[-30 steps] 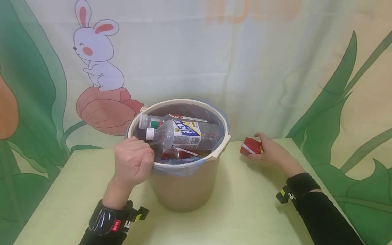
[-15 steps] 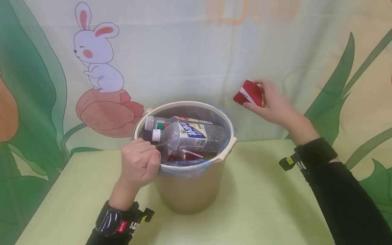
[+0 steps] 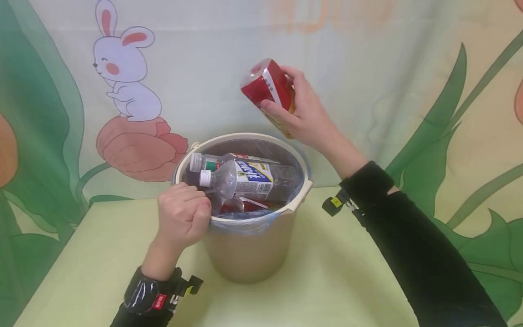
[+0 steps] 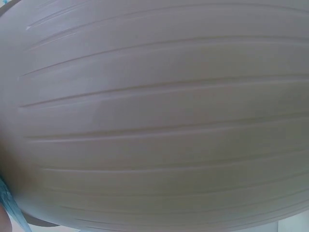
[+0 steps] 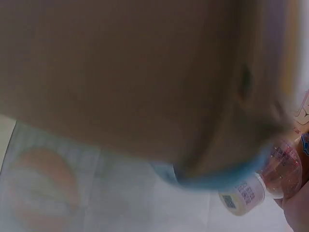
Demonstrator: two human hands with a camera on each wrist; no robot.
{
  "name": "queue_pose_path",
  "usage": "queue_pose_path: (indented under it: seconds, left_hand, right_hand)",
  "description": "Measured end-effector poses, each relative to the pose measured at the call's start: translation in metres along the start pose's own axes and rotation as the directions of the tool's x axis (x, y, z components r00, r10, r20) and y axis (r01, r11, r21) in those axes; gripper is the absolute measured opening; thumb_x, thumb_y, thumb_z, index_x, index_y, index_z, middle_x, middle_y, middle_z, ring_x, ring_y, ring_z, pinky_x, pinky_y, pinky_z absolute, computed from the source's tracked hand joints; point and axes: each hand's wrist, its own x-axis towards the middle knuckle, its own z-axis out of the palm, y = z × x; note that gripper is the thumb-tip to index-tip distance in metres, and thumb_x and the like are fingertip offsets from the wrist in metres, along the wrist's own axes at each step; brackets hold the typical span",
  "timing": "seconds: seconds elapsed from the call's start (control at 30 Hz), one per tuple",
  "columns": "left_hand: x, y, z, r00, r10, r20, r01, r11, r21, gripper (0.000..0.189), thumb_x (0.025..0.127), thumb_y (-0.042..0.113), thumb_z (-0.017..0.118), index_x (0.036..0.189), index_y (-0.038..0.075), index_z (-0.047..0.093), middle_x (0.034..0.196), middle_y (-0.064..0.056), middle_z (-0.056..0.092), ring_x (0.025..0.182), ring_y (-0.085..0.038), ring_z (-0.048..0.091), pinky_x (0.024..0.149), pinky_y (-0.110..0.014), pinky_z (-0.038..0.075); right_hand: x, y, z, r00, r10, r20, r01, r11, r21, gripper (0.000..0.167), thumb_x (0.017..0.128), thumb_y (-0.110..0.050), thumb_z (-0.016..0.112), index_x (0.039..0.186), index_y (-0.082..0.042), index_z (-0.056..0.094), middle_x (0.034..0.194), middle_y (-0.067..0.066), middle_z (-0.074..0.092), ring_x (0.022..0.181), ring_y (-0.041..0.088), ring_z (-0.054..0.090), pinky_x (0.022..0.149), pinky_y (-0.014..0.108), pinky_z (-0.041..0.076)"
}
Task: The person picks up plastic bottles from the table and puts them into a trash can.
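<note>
A beige bucket (image 3: 249,256) stands on the table, lined with a thin bluish plastic bag (image 3: 249,225). My left hand (image 3: 181,215) grips its left rim with curled fingers; the left wrist view is filled by the bucket's ribbed wall (image 4: 164,111). High over the bucket's right rear, my right hand (image 3: 308,113) holds a red-labelled plastic bottle (image 3: 261,88), tilted with its clear base pointing up and left. In the right wrist view its white cap (image 5: 244,195) shows beside the hand (image 5: 297,210), past the blurred bucket (image 5: 106,72).
Inside the bucket lie a clear bottle (image 3: 282,179) with a blue and white label, another clear bottle (image 3: 196,161) behind it, and a red-labelled one (image 3: 233,206) in front. A pale green table (image 3: 339,277) extends around it. A printed cloth (image 3: 347,59) hangs behind.
My right hand has lifted the red-labelled bottle from the table at the right and carried it up and left over the bucket. My left hand keeps its grip on the rim.
</note>
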Motion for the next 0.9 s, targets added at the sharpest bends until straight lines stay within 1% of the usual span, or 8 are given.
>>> queue_pose_path:
  seconds: [0.1,0.2,0.27,0.37,0.43,0.57,0.7,0.9]
  left_hand:
    - [-0.001,0.0,0.001,1.0,-0.001,0.002,0.001,1.0,0.0,0.04,0.094,0.014,0.045,0.054,0.014,0.055,0.05,0.004,0.044,0.045,-0.015,0.036,0.047,-0.036,0.03]
    - [-0.002,0.001,0.001,1.0,-0.008,0.004,0.008,1.0,0.008,0.039,0.092,0.013,0.046,0.054,0.014,0.055,0.05,0.004,0.044,0.045,-0.015,0.036,0.047,-0.036,0.03]
    - [-0.002,0.001,0.001,1.0,-0.01,0.003,0.01,1.0,0.011,0.039,0.092,0.013,0.046,0.054,0.014,0.055,0.051,0.004,0.045,0.045,-0.015,0.036,0.047,-0.036,0.03]
    - [-0.002,0.001,0.001,1.0,-0.012,0.002,0.012,1.0,0.012,0.038,0.092,0.013,0.046,0.055,0.014,0.055,0.051,0.004,0.044,0.045,-0.015,0.035,0.047,-0.036,0.03]
    - [-0.001,0.002,0.0,1.0,-0.012,-0.001,0.012,1.0,0.012,0.038,0.092,0.013,0.046,0.055,0.014,0.054,0.051,0.004,0.043,0.045,-0.016,0.034,0.047,-0.037,0.03]
    - [0.0,0.001,0.0,1.0,-0.015,0.001,0.015,1.0,0.018,0.04,0.094,0.014,0.046,0.054,0.014,0.053,0.051,0.004,0.045,0.045,-0.016,0.035,0.048,-0.037,0.03]
    - [0.0,0.0,-0.002,1.0,-0.019,0.011,0.019,1.0,0.023,0.041,0.095,0.015,0.046,0.055,0.014,0.054,0.052,0.003,0.047,0.046,-0.016,0.037,0.048,-0.037,0.031]
    - [0.0,0.001,-0.001,1.0,-0.024,0.011,0.024,0.999,0.027,0.038,0.091,0.013,0.046,0.054,0.014,0.054,0.051,0.003,0.046,0.045,-0.016,0.036,0.047,-0.037,0.03]
  right_hand:
    - [0.006,0.001,0.022,0.996,-0.077,0.054,0.071,0.993,0.097,0.081,0.104,-0.026,0.076,0.165,-0.015,0.023,0.155,0.011,0.046,0.136,0.021,0.055,0.107,0.037,0.056]
    - [0.008,0.004,0.041,0.985,-0.101,0.14,0.082,0.988,0.134,0.087,0.104,-0.026,0.075,0.168,-0.02,0.016,0.16,0.011,0.041,0.141,0.022,0.051,0.109,0.036,0.055]
    - [0.006,0.008,0.05,0.975,-0.097,0.198,0.077,0.991,0.107,0.09,0.104,-0.029,0.076,0.169,-0.021,0.015,0.162,0.011,0.04,0.143,0.022,0.049,0.11,0.035,0.054]
    - [0.004,0.013,0.058,0.956,-0.082,0.281,0.077,0.997,0.028,0.092,0.104,-0.032,0.076,0.172,-0.02,0.016,0.162,0.011,0.041,0.143,0.023,0.048,0.113,0.035,0.051]
    - [0.003,0.016,0.061,0.942,-0.072,0.327,0.09,0.995,-0.043,0.092,0.104,-0.035,0.075,0.174,-0.019,0.017,0.161,0.011,0.043,0.143,0.023,0.046,0.115,0.037,0.049]
    - [0.002,0.018,0.064,0.913,-0.04,0.406,0.096,0.988,-0.119,0.092,0.106,-0.041,0.071,0.176,-0.021,0.015,0.161,0.01,0.044,0.143,0.023,0.044,0.119,0.04,0.042]
    - [0.003,0.019,0.065,0.896,-0.009,0.444,0.082,0.986,-0.145,0.091,0.107,-0.042,0.069,0.176,-0.02,0.014,0.161,0.01,0.044,0.143,0.022,0.045,0.122,0.039,0.04]
    - [0.0,0.019,0.063,0.892,-0.003,0.452,0.079,0.986,-0.149,0.09,0.106,-0.041,0.07,0.174,-0.02,0.014,0.159,0.009,0.045,0.14,0.022,0.048,0.12,0.038,0.042]
